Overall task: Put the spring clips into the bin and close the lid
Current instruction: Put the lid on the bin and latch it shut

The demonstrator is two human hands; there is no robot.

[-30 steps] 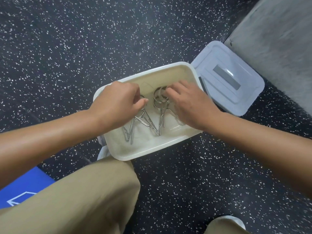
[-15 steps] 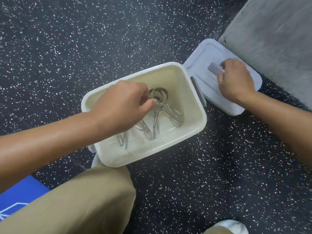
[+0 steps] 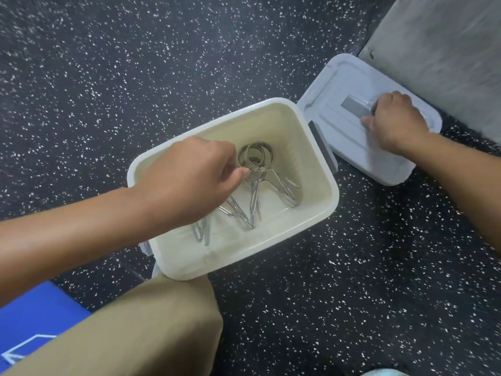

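A cream plastic bin (image 3: 322, 210) stands open on the speckled black floor. Several metal spring clips (image 3: 256, 185) lie inside it, their coiled rings toward the far wall. My left hand (image 3: 189, 177) reaches into the bin, fingers pinched on the coil of one clip. The pale blue-grey lid (image 3: 339, 104) lies flat on the floor to the right of the bin. My right hand (image 3: 393, 122) rests on the lid with its fingers curled around the grey handle (image 3: 355, 105).
My knee in tan trousers (image 3: 151, 327) is just in front of the bin. A grey concrete slab (image 3: 439, 50) borders the lid at the upper right. A blue mat (image 3: 35, 318) lies at the lower left.
My right hand left the bin, crossed to the lid and closed on its handle. My left hand stayed in the bin on the clips.
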